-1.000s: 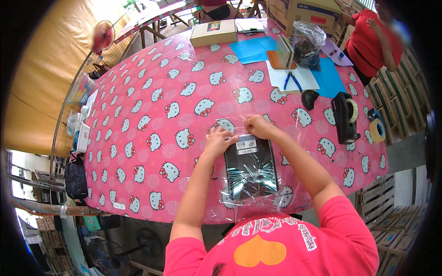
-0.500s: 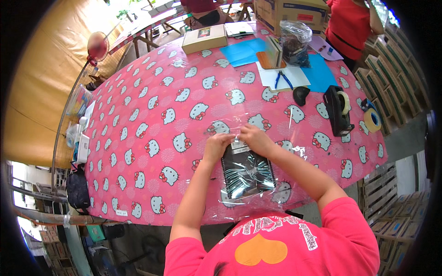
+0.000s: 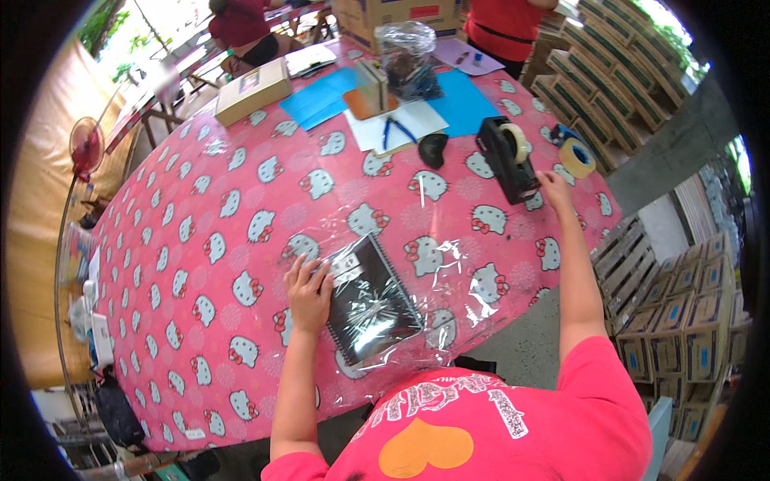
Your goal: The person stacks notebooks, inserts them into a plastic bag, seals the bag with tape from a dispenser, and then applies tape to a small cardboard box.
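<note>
A black spiral-bound notebook [image 3: 371, 305] with a white label lies tilted on the table inside a clear plastic wrapper [image 3: 449, 301]. My left hand [image 3: 309, 293] rests on the wrapper at the notebook's upper left edge, fingers spread and holding nothing. My right hand [image 3: 553, 191] is at the front end of the black tape dispenser [image 3: 504, 160], its fingers pinched together. Whatever is between those fingertips is too small to make out. A pale tape roll [image 3: 515, 143] sits in the dispenser.
Blue-handled pliers [image 3: 397, 131] and a black curved object [image 3: 433, 150] lie beyond the notebook. Behind them are blue sheets [image 3: 464, 104], a filled plastic bag [image 3: 407, 64] and a flat box [image 3: 253, 90]. Another tape roll [image 3: 577, 158] lies right of the dispenser. Co-workers stand beyond.
Both hands have left the wrapper's top edge. My right hand has moved right to the tape dispenser; my left has opened beside the notebook. The notebook is now turned. The view has swung right.
</note>
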`<state>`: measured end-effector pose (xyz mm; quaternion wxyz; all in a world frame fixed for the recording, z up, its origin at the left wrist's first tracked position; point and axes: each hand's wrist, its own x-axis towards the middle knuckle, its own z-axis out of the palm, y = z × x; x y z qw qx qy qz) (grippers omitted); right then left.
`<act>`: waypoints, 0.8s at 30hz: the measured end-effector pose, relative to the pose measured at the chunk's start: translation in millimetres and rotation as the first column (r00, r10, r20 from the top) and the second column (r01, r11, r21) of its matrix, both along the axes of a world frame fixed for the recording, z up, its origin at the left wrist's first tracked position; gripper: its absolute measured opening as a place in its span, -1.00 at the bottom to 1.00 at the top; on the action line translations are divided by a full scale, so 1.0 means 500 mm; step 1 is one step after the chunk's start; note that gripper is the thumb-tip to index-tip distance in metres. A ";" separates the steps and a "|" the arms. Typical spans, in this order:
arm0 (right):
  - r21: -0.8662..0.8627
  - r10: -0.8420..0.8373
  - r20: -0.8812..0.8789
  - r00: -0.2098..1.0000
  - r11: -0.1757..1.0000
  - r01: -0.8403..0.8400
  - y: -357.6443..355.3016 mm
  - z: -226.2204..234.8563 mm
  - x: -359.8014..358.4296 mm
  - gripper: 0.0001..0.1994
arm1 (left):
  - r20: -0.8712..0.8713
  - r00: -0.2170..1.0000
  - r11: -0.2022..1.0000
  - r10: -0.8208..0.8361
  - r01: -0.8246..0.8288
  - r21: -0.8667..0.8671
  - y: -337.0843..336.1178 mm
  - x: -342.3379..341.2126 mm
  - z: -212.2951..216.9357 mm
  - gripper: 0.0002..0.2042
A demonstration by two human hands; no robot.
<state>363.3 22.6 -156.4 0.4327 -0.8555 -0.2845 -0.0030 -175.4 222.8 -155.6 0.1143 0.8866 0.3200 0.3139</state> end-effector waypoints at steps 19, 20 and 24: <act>0.246 0.349 -0.898 0.269 0.904 -0.350 0.153 0.019 -0.403 -0.92 | 0.029 0.996 0.994 0.087 -0.088 0.063 0.001 -0.035 -0.017 -0.79; 0.294 0.461 -0.852 0.246 0.812 -0.503 0.201 0.036 -0.470 -0.82 | 0.031 0.996 0.995 0.078 -0.080 0.054 0.000 -0.032 -0.015 -0.79; -0.155 0.623 -0.579 0.525 0.548 -0.822 0.396 0.101 -0.681 -0.61 | 0.031 0.998 0.996 0.046 -0.048 0.070 0.007 -0.017 -0.014 -0.79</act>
